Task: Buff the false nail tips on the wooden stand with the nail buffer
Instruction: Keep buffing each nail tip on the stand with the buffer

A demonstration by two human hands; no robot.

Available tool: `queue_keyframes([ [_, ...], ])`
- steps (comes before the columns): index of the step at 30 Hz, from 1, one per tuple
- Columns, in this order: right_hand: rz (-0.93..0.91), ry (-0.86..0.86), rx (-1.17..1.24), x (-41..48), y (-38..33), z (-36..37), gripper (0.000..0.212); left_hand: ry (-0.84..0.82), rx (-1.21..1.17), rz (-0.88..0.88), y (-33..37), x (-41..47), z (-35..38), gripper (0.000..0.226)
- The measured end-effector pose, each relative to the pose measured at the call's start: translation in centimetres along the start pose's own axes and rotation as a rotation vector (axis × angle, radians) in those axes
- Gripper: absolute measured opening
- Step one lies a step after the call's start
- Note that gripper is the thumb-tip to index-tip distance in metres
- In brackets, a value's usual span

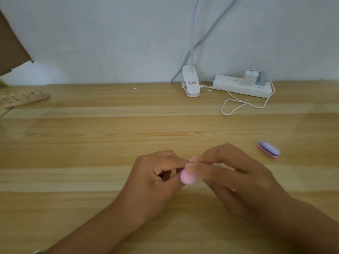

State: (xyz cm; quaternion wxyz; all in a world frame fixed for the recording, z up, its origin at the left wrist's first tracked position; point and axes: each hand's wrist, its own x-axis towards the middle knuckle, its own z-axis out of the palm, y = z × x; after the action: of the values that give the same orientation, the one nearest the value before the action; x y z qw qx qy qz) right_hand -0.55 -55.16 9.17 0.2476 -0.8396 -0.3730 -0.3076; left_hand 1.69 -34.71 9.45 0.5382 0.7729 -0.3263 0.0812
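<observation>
Both hands are meeting near the table's (91, 143) front edge. The left hand (156, 180) is pinching a pink-and-purple nail buffer (188, 177), its rounded end facing the camera. The right hand (234, 175) is curling closed; its contents are blurred. The wooden stand (25, 99) is lying at the far left edge, long axis running left-right. A second buffer (269, 149) is lying diagonally toward the right edge.

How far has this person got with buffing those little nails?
Hard to say what is finished. In hand: the left hand holds a pink buffer against something small pinched by the right hand, probably a nail tip, though it is blurred. Left: the wooden stand sits far off at the table's left edge with several tips on it; whether those are buffed cannot be told. A second buffer lies unused.
</observation>
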Motion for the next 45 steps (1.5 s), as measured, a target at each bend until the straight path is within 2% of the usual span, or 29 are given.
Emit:
queue_keyframes([
  [4, 0.045, 0.049, -0.02, 0.5, 0.6, -1.1, 0.026, 0.018, -0.028, -0.043, 0.1, 0.0, 0.1, 0.008],
  [8, -0.013, 0.023, 0.083, -0.2, -0.5, 0.3, 0.032, 0.001, -0.031, -0.01, 0.0, -0.1, 0.0, 0.018],
  [12, 0.025, 0.094, -0.002, 0.0, 0.9, -0.9, 0.025, 0.002, -0.03, -0.038, 0.2, 0.0, 0.1, 0.011],
  [16, -0.026, 0.096, 0.112, -0.3, -0.4, 0.6, 0.03, -0.008, -0.167, -0.087, 0.1, -0.1, 0.0, 0.019],
  [18, -0.046, 0.072, 0.09, -0.4, -0.1, 0.5, 0.034, -0.027, -0.186, -0.1, 0.1, -0.1, 0.0, 0.016],
  [20, 0.027, 0.086, 0.019, -0.1, 0.9, -0.5, 0.032, -0.044, -0.186, -0.122, 0.1, 0.0, 0.1, 0.009],
  [22, 0.061, 0.119, -0.021, 0.1, 1.0, -0.9, 0.024, -0.047, -0.213, -0.142, 0.2, 0.1, 0.0, 0.01],
  [26, -0.007, 0.11, 0.075, 0.0, -0.2, 0.0, 0.025, -0.058, -0.274, -0.151, 0.4, 0.1, -0.3, 0.018],
  [30, 0.048, 0.133, -0.019, 0.1, 0.5, -0.5, 0.022, -0.05, -0.261, -0.164, 0.4, 0.1, -0.3, 0.012],
  [34, -0.027, 0.121, 0.108, -0.1, -0.3, 0.4, 0.027, -0.041, -0.333, -0.193, 0.3, 0.1, -0.3, 0.01],
  [38, 0.052, 0.137, 0.056, -0.1, 0.2, -0.1, 0.021, -0.051, -0.358, -0.224, 0.4, 0.2, -0.3, 0.008],
  [42, 0.012, 0.13, 0.033, 0.1, -0.3, 0.0, 0.018, -0.053, -0.408, -0.215, 0.4, 0.2, -0.3, 0.015],
  [45, 0.157, 0.154, -0.088, 0.1, 1.7, -1.1, 0.019, -0.042, -0.422, -0.225, 0.5, 0.2, -0.7, 0.017],
])
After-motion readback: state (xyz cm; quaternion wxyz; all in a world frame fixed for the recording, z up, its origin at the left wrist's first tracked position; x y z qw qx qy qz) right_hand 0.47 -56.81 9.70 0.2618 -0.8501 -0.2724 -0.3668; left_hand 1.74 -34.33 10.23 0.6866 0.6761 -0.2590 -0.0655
